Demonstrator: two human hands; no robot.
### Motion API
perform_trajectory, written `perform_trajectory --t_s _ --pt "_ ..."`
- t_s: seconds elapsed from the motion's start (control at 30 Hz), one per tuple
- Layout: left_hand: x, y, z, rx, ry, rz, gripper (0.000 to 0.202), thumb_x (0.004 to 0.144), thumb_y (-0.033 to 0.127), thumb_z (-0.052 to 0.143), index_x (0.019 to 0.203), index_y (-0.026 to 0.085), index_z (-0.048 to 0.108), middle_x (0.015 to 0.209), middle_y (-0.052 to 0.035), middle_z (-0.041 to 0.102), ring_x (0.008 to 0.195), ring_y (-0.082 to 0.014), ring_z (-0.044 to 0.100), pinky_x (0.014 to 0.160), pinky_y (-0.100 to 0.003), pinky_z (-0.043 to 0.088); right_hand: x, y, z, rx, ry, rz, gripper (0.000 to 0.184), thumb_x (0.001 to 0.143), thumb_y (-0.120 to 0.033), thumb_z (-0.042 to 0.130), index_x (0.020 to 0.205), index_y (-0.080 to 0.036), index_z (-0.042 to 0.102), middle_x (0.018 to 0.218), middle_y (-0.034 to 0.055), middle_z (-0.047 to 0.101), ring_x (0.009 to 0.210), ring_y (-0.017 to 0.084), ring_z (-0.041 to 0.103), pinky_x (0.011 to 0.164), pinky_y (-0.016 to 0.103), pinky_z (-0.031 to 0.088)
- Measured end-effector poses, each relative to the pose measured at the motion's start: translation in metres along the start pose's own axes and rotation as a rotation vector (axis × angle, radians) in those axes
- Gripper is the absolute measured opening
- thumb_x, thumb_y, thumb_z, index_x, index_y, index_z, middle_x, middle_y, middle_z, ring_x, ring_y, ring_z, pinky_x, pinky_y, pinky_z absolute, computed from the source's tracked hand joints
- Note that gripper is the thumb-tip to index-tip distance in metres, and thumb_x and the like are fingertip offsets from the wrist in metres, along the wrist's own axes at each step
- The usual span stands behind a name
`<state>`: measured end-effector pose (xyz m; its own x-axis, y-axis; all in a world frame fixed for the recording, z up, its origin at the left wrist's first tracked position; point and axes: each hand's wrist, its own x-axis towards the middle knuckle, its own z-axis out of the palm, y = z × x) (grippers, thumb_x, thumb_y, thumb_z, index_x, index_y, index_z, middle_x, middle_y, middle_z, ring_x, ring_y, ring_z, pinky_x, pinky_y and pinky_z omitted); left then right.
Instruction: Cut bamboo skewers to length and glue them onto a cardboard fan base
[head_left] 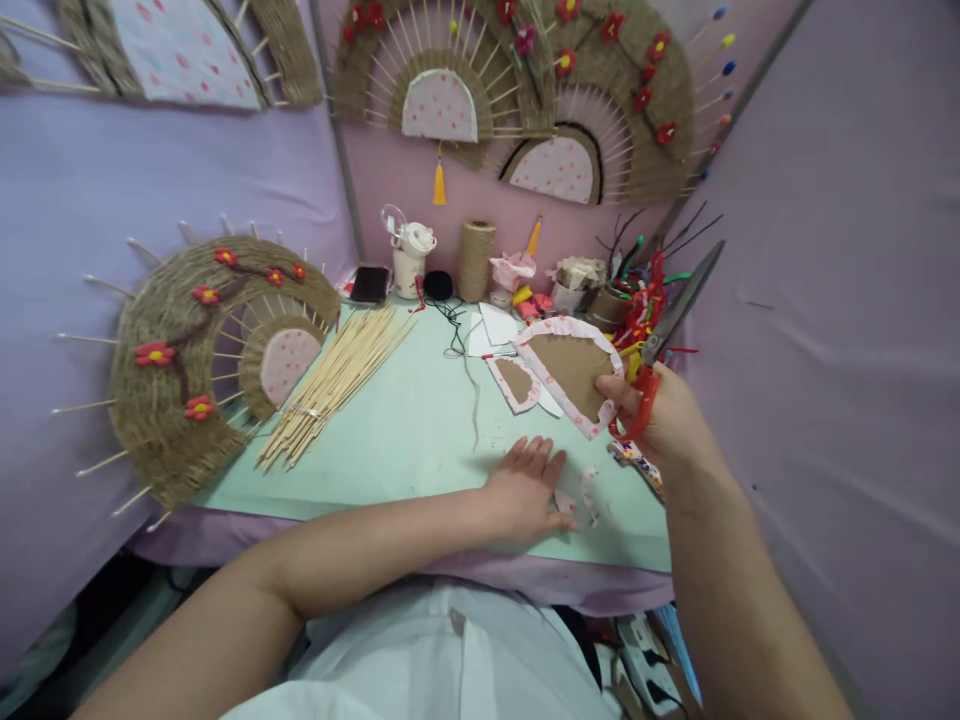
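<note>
My right hand (660, 415) is raised above the right side of the table. It grips red-handled scissors (679, 310), blades pointing up and right, and pinches a fan-shaped cardboard piece (571, 370) edged with pink dotted fabric. My left hand (525, 490) lies flat on the pale green table (405, 430), fingers stretched out, beside small fabric scraps (589, 492). A smaller fabric-edged cardboard piece (514, 383) lies on the table just left of the held one.
A bundle of bamboo skewers (337, 385) lies at the left. A woven twine fan (202, 350) with red flowers leans at the left edge. Twine spool (476, 260), white jar (410, 258), phone (370, 283) and pipe cleaners (641, 290) line the back.
</note>
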<state>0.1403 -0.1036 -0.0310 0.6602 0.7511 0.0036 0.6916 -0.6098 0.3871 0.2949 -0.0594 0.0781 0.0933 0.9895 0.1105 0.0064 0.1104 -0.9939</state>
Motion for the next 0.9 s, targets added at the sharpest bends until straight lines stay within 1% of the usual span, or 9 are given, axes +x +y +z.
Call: perform_trajectory --t_s 0.2,0.27,0.33,0.4,0.47,0.6,0.67,0.77,0.9 --pt "0.006 0.037 0.014 0.005 0.0 0.124 0.09 0.08 0.068 0.049 0.145 0.008 0.032 0.153 -0.0225 0.025 0.143 -0.0336 0.02 0.114 -0.045 0.019 0.001 0.007 -0.008 0.035 0.019 0.024 0.04 0.052 -0.031 0.082 0.082 -0.024 0.057 0.075 -0.0026 0.061 0.062 0.015 0.058 0.054 0.028 0.048" --pt "0.003 0.06 0.021 0.007 -0.016 0.278 0.086 0.078 0.07 0.05 0.136 0.006 0.045 0.147 -0.0233 0.036 0.138 -0.0336 0.031 0.112 -0.043 0.024 0.002 0.008 -0.008 0.027 0.017 0.037 0.038 0.052 -0.031 0.082 0.08 -0.024 0.057 0.073 -0.003 0.06 0.059 0.014 0.057 0.05 0.027 0.046" --pt "0.0 0.079 0.023 -0.045 -0.172 0.578 0.074 0.081 0.069 0.047 0.124 0.01 0.057 0.128 -0.0175 0.057 0.122 -0.0265 0.051 0.103 -0.033 0.038 0.002 0.007 -0.006 0.015 0.014 0.044 0.037 0.052 -0.032 0.082 0.079 -0.024 0.057 0.071 -0.0034 0.06 0.056 0.013 0.055 0.047 0.026 0.044" --pt "-0.007 0.083 0.014 -0.079 -0.248 0.765 0.056 0.087 0.059 0.046 0.122 0.017 0.059 0.122 -0.014 0.061 0.114 -0.0206 0.056 0.098 -0.026 0.041 0.0 0.005 -0.004 -0.007 0.006 0.054 0.038 0.052 -0.032 0.082 0.08 -0.024 0.057 0.069 -0.0042 0.058 0.052 0.012 0.052 0.044 0.025 0.042" --pt "-0.023 0.066 -0.012 -0.055 -0.158 0.709 0.041 0.088 0.048 0.053 0.117 0.02 0.06 0.121 -0.0133 0.059 0.115 -0.0237 0.054 0.095 -0.03 0.042 -0.003 0.003 -0.004 -0.039 -0.007 0.066 0.039 0.051 -0.031 0.083 0.078 -0.023 0.056 0.065 -0.0051 0.056 0.05 0.011 0.049 0.042 0.024 0.041" --pt "-0.082 -0.006 -0.089 0.076 -0.175 0.11 0.017 0.084 0.024 0.056 0.1 0.019 0.062 0.096 -0.0073 0.062 0.086 -0.0209 0.061 0.07 -0.028 0.044 -0.01 0.008 -0.007 -0.051 -0.037 0.079 0.039 0.054 -0.032 0.083 0.08 -0.023 0.056 0.068 -0.004 0.057 0.052 0.011 0.051 0.044 0.023 0.042" --pt "-0.116 -0.036 -0.115 0.164 -0.252 -0.052 0.012 0.082 0.021 0.057 0.093 0.019 0.061 0.09 -0.0044 0.059 0.08 -0.0197 0.059 0.064 -0.027 0.041 -0.01 0.013 -0.006 -0.019 -0.043 0.07 0.04 0.055 -0.032 0.082 0.084 -0.022 0.056 0.072 -0.0032 0.059 0.056 0.012 0.054 0.047 0.024 0.044" --pt "-0.154 -0.058 -0.113 0.225 -0.352 -0.108 0.011 0.081 0.021 0.059 0.092 0.021 0.06 0.091 -0.0032 0.057 0.075 -0.018 0.057 0.059 -0.027 0.035 -0.008 0.021 0.0 0.031 -0.062 0.059 0.042 0.053 -0.032 0.083 0.083 -0.022 0.055 0.072 -0.0044 0.057 0.056 0.011 0.054 0.048 0.023 0.045" --pt "-0.173 -0.062 -0.074 0.221 -0.25 -0.018 0.012 0.087 0.015 0.049 0.084 0.021 0.059 0.086 -0.0031 0.058 0.072 -0.0173 0.054 0.057 -0.028 0.032 -0.005 0.023 0.007 0.02 -0.086 0.066 0.04 0.054 -0.033 0.083 0.079 -0.022 0.053 0.067 -0.0057 0.053 0.052 0.011 0.052 0.043 0.023 0.042"
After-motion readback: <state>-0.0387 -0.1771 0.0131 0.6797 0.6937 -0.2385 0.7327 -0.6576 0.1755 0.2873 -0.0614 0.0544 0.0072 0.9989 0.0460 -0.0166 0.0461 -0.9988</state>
